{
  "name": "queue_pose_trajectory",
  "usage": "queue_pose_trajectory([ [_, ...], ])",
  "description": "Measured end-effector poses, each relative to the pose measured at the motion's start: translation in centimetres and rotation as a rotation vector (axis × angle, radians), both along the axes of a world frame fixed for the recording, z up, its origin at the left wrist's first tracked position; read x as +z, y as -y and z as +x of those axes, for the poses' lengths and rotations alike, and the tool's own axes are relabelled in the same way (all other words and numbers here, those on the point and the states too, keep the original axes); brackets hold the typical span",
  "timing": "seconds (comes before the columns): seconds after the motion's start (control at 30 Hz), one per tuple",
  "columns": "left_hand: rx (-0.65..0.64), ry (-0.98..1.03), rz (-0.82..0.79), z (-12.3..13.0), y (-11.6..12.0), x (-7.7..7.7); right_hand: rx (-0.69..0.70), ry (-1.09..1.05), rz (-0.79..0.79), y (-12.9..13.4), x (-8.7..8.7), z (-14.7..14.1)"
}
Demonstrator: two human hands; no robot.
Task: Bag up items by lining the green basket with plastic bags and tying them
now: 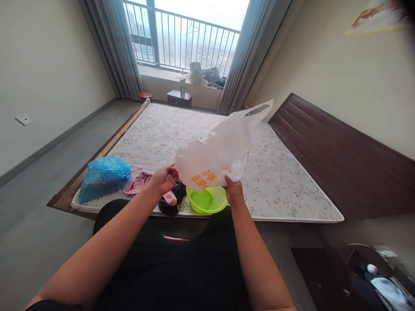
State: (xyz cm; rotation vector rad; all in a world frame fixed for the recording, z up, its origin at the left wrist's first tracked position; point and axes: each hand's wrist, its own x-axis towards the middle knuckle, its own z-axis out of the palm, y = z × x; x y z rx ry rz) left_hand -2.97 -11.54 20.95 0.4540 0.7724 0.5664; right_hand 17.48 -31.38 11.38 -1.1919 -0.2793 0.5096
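Note:
A white plastic bag [223, 142] with orange printing is stretched between my hands above the mattress [285, 181]. Its handles point up and to the right. My left hand [164, 179] pinches the bag's left edge with curled fingers. At the lower right corner, my right hand [234, 190] grips the bag, thumb on top. Beneath the bag sits a bright green plastic basket [207, 203], its far rim partly covered. Left of it lie a black plastic bag [168, 206] and a pink cloth [139, 183], both partly behind my left hand and forearm.
A tied blue plastic bag [103, 177] rests at the mattress's left corner. The dark headboard [340, 160] stands on the right. Beyond the bed are a small nightstand [179, 98] and a red stool [145, 96]. A dark cabinet [320, 276] with items on it is at lower right.

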Motion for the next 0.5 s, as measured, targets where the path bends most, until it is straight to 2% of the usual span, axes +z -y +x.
queue_pose_trajectory([
  [0.07, -0.001, -0.072, 0.075, 0.2, -0.2, -1.1, -0.063, -0.002, 0.048, 1.1, 1.0, 0.4],
  [0.27, -0.133, -0.443, 0.546, 0.4, -0.1, -4.5, -0.161, 0.104, -0.011, 3.7, 3.8, 1.7],
  [0.37, -0.223, -0.453, 0.708, 0.7, 0.4, -5.4, -0.17, 0.195, -0.06, 4.4, 4.1, 2.1],
  [0.5, -0.383, -0.409, 0.788, 1.6, 1.3, -5.9, -0.144, 0.287, -0.114, 4.9, 3.8, 2.1],
])
